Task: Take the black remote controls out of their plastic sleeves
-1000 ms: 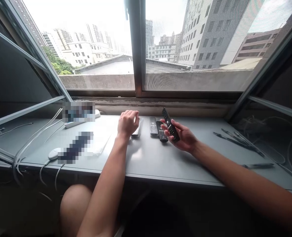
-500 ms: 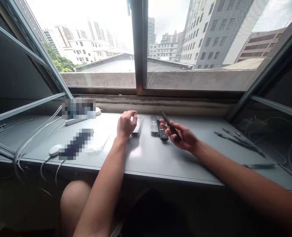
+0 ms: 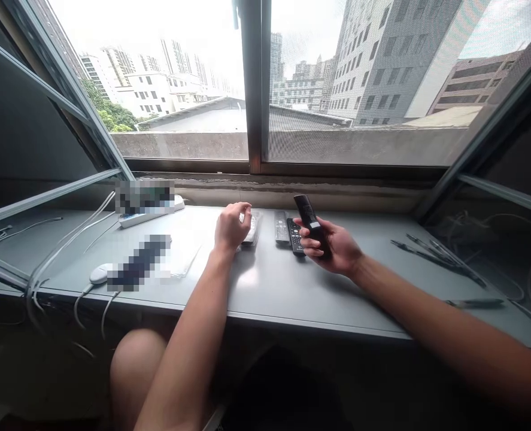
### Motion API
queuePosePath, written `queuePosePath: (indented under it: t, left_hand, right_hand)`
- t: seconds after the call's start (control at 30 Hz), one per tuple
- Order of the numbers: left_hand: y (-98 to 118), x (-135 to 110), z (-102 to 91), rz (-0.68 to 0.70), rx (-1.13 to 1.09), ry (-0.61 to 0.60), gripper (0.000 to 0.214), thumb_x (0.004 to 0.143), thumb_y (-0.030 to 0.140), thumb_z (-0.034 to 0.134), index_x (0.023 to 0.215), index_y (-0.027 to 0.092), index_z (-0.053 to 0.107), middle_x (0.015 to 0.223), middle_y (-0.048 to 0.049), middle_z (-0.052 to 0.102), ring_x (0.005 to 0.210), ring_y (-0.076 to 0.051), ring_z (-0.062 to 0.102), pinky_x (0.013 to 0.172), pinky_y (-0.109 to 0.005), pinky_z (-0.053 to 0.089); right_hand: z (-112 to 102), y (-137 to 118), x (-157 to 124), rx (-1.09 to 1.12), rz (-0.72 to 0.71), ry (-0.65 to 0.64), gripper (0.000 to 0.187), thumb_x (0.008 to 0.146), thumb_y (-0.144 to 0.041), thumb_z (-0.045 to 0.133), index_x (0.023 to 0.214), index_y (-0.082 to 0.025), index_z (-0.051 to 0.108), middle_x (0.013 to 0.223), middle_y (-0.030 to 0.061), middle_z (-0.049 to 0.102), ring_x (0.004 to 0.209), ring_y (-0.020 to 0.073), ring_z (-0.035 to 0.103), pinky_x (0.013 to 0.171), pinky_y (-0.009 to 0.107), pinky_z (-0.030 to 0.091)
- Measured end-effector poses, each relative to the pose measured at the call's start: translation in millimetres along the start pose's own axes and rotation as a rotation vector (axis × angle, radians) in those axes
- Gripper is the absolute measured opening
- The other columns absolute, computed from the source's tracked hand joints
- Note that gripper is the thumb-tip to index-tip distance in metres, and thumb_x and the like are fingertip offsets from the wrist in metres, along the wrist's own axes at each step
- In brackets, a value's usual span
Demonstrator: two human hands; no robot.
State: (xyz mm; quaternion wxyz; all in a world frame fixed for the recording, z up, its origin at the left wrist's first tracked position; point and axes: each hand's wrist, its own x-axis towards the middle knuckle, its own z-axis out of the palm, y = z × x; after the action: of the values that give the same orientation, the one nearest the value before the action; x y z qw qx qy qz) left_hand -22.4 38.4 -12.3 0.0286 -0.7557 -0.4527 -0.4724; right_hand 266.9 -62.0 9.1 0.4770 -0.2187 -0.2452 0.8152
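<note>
A black remote control (image 3: pixel 314 224) is gripped in my right hand (image 3: pixel 339 248), raised above the desk with its far end up. Its back faces me and carries a small white label. Beneath it, partly covered by the hand, lies another black remote control (image 3: pixel 294 236), beside a grey one (image 3: pixel 281 228) that looks wrapped in plastic. My left hand (image 3: pixel 233 226) is loosely curled, thumb and forefinger apart, beside a white remote control (image 3: pixel 251 232) in clear wrapping. The hand hides part of that remote; whether they touch I cannot tell.
On the left of the desk (image 3: pixel 265 299) are a white power strip (image 3: pixel 151 214), a round white charger (image 3: pixel 100 274), a blurred-out dark object (image 3: pixel 137 263) and white cables (image 3: pixel 63 254). Several pens or dark cables (image 3: pixel 436 257) lie at the right. A window stands behind.
My right hand has turned the black remote control, from its narrow edge showing to its labelled back facing me. My left hand has hardly moved.
</note>
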Motion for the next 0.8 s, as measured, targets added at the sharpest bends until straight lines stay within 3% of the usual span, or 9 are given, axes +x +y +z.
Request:
queuePosePath:
  t: [0.27, 0.43, 0.67, 0.8]
  left_hand:
    - [1.6, -0.2, -1.1, 0.008, -0.007, 0.004, 0.024, 0.105, 0.021, 0.054, 0.113, 0.022, 0.076, 0.11, -0.0081, 0.082, 0.104, -0.025, 0.074, 0.097, -0.042, 0.06]
    - [1.8, 0.2, -1.0, 0.011, -0.013, 0.009, 0.024, 0.105, 0.02, 0.054, 0.113, 0.021, 0.076, 0.109, -0.0086, 0.082, 0.103, -0.026, 0.074, 0.095, -0.042, 0.06]
    - [1.1, -0.3, -0.4, 0.006, -0.024, 0.008, 0.023, 0.105, 0.021, 0.056, 0.113, 0.022, 0.077, 0.11, -0.0083, 0.082, 0.104, -0.026, 0.074, 0.097, -0.042, 0.059]
    - [1.1, 0.0, -0.7, 0.016, -0.035, 0.013, 0.023, 0.104, 0.019, 0.055, 0.112, 0.021, 0.077, 0.109, -0.0085, 0.082, 0.103, -0.026, 0.073, 0.095, -0.041, 0.06]
  right_hand:
    - [4.0, 0.4, -0.9, -0.032, -0.09, 0.069, 0.025, 0.112, -0.036, 0.054, 0.129, -0.022, 0.067, 0.096, 0.0053, 0.064, 0.076, 0.0174, 0.06, 0.055, 0.026, 0.055]
    - [4.1, 0.4, -1.5, -0.078, -0.072, 0.088, 0.03, 0.114, -0.039, 0.049, 0.132, -0.024, 0.068, 0.096, 0.0052, 0.066, 0.068, 0.0166, 0.055, 0.049, 0.025, 0.049]
    - [4.6, 2.5, -1.4, -0.14, -0.089, 0.03, 0.034, 0.112, -0.042, 0.049, 0.139, -0.03, 0.065, 0.095, 0.0044, 0.066, 0.067, 0.0179, 0.053, 0.054, 0.028, 0.051]
    - [4.3, 1.8, -2.1, -0.144, -0.088, 0.015, 0.034, 0.113, -0.04, 0.048, 0.137, -0.026, 0.067, 0.087, 0.0034, 0.061, 0.064, 0.0173, 0.05, 0.052, 0.028, 0.049]
